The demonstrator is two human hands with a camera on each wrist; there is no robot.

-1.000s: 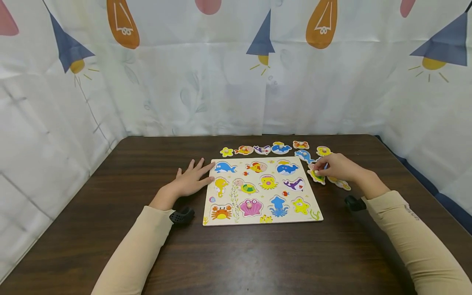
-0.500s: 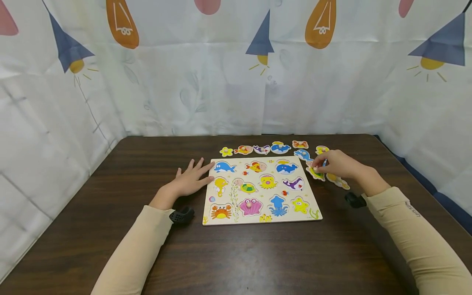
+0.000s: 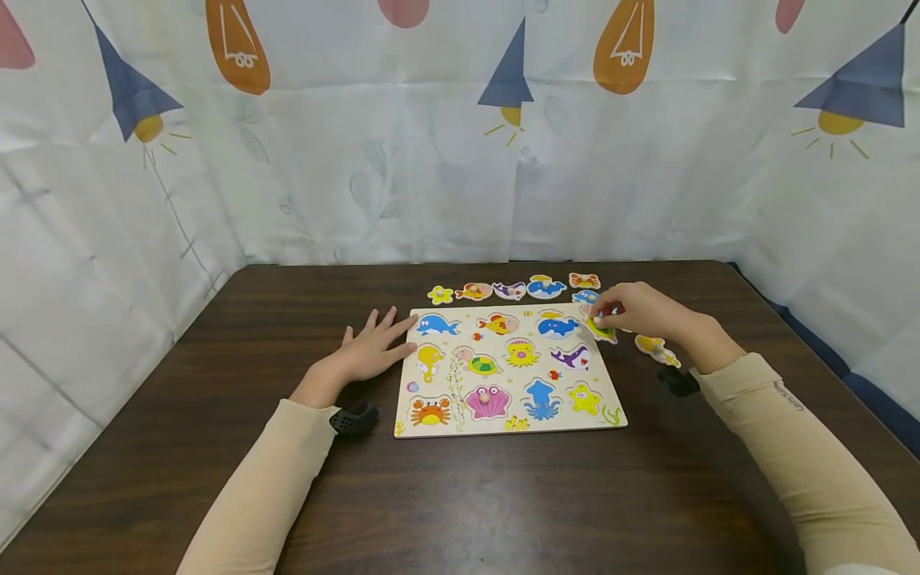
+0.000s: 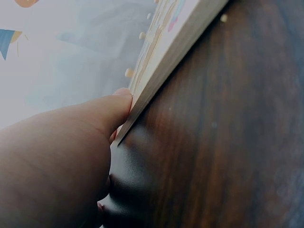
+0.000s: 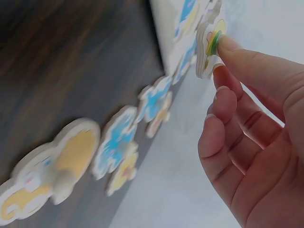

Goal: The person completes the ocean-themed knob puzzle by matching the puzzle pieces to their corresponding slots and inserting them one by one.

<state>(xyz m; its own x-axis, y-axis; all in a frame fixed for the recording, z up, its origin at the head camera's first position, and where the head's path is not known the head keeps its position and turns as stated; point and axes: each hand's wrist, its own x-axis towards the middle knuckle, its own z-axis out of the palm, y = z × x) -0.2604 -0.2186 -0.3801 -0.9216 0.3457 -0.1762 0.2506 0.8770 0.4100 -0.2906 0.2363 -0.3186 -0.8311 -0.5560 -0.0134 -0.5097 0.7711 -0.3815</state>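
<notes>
The pale wooden puzzle board (image 3: pixel 510 383), printed with sea animals, lies in the middle of the table. My left hand (image 3: pixel 366 351) is spread beside its left side, thumb and index finger touching that edge; the left wrist view shows the thumb (image 4: pixel 116 107) on the board's corner. My right hand (image 3: pixel 650 311) pinches the knob of a green and yellow turtle puzzle piece (image 3: pixel 602 331) at the board's upper right edge. In the right wrist view this turtle piece is raised and tilted between thumb and fingertips. A pink shell piece (image 3: pixel 488 402) sits in its slot in the bottom row.
Behind the board is a row of loose pieces: a star (image 3: pixel 441 295), a fish (image 3: pixel 474 291), a purple whale (image 3: pixel 509 291), a blue whale (image 3: pixel 546 287) and a crab (image 3: pixel 584 281). A yellow seahorse piece (image 3: pixel 657 350) lies to the right. A printed curtain (image 3: pixel 431 184) hangs behind the table.
My right hand has lifted the turtle piece from the loose pieces and moved it left to the board's upper right edge. The left hand has stayed in place.
</notes>
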